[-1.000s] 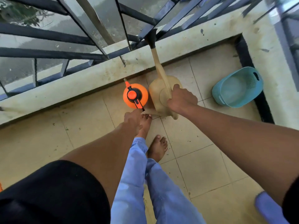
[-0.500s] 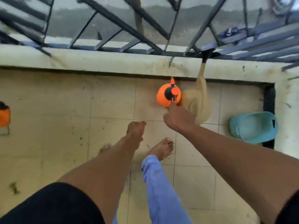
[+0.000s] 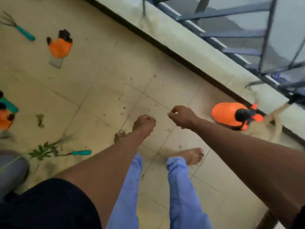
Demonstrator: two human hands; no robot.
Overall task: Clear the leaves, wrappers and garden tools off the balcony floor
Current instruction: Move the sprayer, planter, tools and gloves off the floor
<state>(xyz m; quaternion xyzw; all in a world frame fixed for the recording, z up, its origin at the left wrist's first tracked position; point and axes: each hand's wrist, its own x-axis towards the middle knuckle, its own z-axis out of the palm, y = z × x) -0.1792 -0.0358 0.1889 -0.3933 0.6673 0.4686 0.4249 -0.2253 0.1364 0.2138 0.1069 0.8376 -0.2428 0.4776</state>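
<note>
My left hand (image 3: 145, 124) hangs in a fist over the tiled floor and holds nothing. My right hand (image 3: 181, 116) hovers beside it, fingers loosely curled and empty. To its right an orange spray bottle (image 3: 226, 114) and a beige watering can (image 3: 267, 129) stand by the ledge. At upper left lie a teal-handled hand rake (image 3: 21, 31) and an orange glove (image 3: 60, 47). A second orange glove (image 3: 5, 120) shows at the left edge. A leafy twig (image 3: 42, 151), a teal-handled tool (image 3: 80, 152) and a small leaf (image 3: 40, 119) lie lower left.
A concrete ledge (image 3: 189, 43) with a dark metal railing (image 3: 247, 35) runs diagonally across the upper right. A grey pot (image 3: 11, 171) sits at the lower left edge. Soil crumbs dot the tiles (image 3: 102, 90). My bare feet stand below my hands.
My right hand has let go of the watering can and drawn back from the sprayer. My view has swung left, bringing the gloves, rake and twig into sight.
</note>
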